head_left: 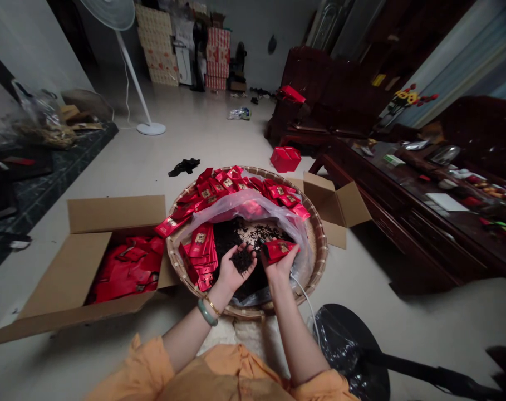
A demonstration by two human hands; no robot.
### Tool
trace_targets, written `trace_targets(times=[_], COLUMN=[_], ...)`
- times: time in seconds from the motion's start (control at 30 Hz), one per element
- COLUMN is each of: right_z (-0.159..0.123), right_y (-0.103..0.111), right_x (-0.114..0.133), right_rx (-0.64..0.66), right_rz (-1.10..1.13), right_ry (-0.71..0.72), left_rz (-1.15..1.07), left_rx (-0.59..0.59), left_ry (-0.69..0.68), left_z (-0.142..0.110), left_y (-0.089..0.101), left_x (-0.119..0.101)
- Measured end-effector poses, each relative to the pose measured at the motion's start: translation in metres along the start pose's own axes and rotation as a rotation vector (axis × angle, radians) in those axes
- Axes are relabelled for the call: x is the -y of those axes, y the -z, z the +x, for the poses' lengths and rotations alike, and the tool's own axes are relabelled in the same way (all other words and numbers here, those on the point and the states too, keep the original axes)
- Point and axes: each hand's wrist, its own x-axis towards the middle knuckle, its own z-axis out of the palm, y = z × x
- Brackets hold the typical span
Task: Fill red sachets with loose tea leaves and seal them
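My left hand [227, 268] is cupped palm up, holding a small heap of dark dried tea leaves [243, 260]. In my right hand [278, 270] is a red packet [276, 251], gripped on its side with its dark mouth turned toward the left hand. Both hands are over a round woven basket [322, 262]. A clear plastic bag [231, 205] lines part of it, with more loose dark leaves [225, 236] inside. A row of red packets [202, 256] leans at the left inside the basket, and more packets [227, 182] lie along its far rim.
An open cardboard box [75, 273] full of red packets stands left of the basket; another open box [336, 209] is at right. A black round fan base [350, 351] lies near my right arm. Beyond are a red box [285, 159], a white standing fan [151, 128] and dark wooden furniture [386, 223].
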Motion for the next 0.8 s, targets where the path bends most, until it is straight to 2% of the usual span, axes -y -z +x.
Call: trace_targets(times=[0.1, 0.23, 0.33, 0.5, 0.57, 0.73, 0.8], right_z=[-0.004, -0.017, -0.027, -0.031, -0.030, -0.032, -0.031], right_y=[-0.001, -0.005, -0.005, -0.003, -0.003, -0.002, 0.002], right_x=[-0.005, -0.015, -0.025, -0.033, -0.035, -0.040, -0.034], right_rx=[0.040, 0.165, 0.226, 0.214, 0.202, 0.288, 0.259], right_rz=[-0.016, -0.062, -0.141, -0.161, -0.149, -0.245, -0.349], right_ry=[0.040, 0.073, 0.082, 0.131, 0.149, 0.068, 0.156], left_rz=[0.071, 0.309, 0.488, 0.586, 0.697, 0.937, 1.018], left_rx=[-0.042, -0.100, -0.123, -0.100, -0.101, -0.103, -0.131], left_ry=[0.020, 0.068, -0.035, -0.146, -0.181, -0.265, -0.319], left_z=[-0.001, -0.002, -0.004, -0.008, -0.007, 0.000, 0.003], left_y=[-0.001, -0.003, -0.005, -0.008, -0.007, -0.003, -0.003], left_x=[-0.001, 0.000, 0.000, -0.008, -0.011, -0.013, -0.018])
